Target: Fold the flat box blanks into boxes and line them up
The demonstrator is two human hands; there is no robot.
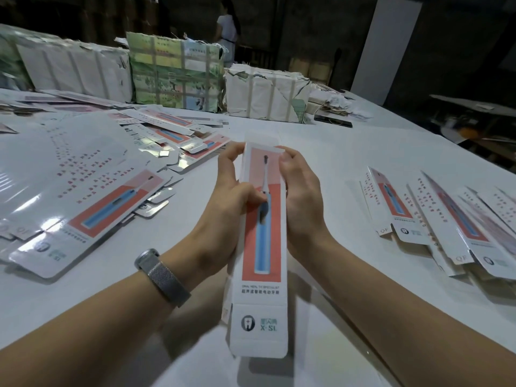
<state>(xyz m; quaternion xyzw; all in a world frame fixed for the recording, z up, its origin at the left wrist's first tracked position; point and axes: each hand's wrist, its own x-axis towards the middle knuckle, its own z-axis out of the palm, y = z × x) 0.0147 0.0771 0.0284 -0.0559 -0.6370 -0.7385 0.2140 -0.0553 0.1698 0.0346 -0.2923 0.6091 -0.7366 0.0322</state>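
Observation:
A long white box blank (261,247) printed with a blue toothbrush on a red panel is held above the table, its near flap with a tooth logo pointing toward me. My left hand (234,188) grips its left edge, thumb pressed on the printed face. My right hand (300,191) holds the right edge, fingers curled at the far end. A pile of flat blanks (92,185) covers the left of the table. Several folded boxes (435,216) lie side by side at the right.
Taped paper-wrapped bundles (176,76) stand in a row along the table's far side. A black flat object (332,121) lies near them. A person (227,29) stands in the dark background. The white table (321,152) shows bare surface between the two stacks.

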